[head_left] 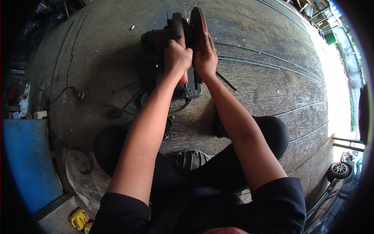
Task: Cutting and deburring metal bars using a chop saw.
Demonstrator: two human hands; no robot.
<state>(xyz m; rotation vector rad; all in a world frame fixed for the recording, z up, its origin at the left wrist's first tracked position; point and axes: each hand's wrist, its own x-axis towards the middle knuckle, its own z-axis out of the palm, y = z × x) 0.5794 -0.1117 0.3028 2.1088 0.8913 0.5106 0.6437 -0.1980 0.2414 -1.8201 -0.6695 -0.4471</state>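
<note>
A cut-off saw (159,41) is set on the floor ahead of the knees, its middle partly hidden by hands and forearms. Its red handle (184,77) is wrapped by the curled left hand (178,57). The right hand (205,61) is laid against a round, reddish disc-shaped part (199,25); whether anything is pinched there cannot be told. Dull metal is seen in the slotted base (197,93). Thin rods (249,61) are spread over the scuffed, cracked floor (109,31). A blue panel (31,156) and a car (335,195) are cut off by the dark rim.
</note>
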